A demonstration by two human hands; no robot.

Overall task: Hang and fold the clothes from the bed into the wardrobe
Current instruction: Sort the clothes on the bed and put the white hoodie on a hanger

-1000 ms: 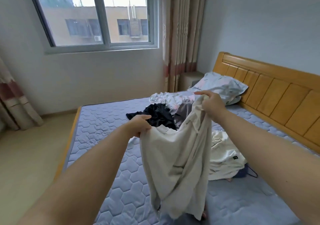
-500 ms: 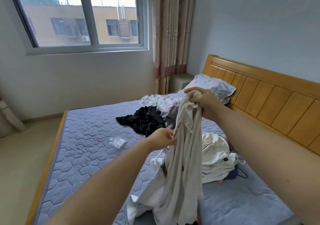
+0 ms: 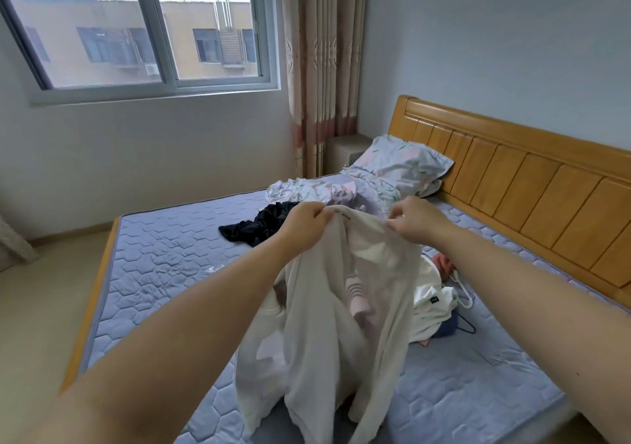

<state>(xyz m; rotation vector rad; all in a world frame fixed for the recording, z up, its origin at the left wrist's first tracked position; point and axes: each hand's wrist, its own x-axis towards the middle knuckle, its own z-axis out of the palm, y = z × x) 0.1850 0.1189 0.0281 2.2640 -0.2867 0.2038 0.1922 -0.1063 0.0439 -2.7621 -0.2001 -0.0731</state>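
- Head view: holding up a cream garment (image 3: 341, 324) over the mattress (image 3: 164, 273), long axis vertical, hem draped at the near edge.
- Pinching its top edge with left hand (image 3: 304, 225) and right hand (image 3: 415, 220), fingers curled tight on cloth.
- Bare quilting open leftward; black garment (image 3: 259, 226) beyond, white pile (image 3: 432, 293) just right, headboard (image 3: 546, 197) farther right.

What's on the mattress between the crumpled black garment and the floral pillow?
In the head view, a rumpled pale floral cloth lies between the crumpled black garment and the floral pillow.
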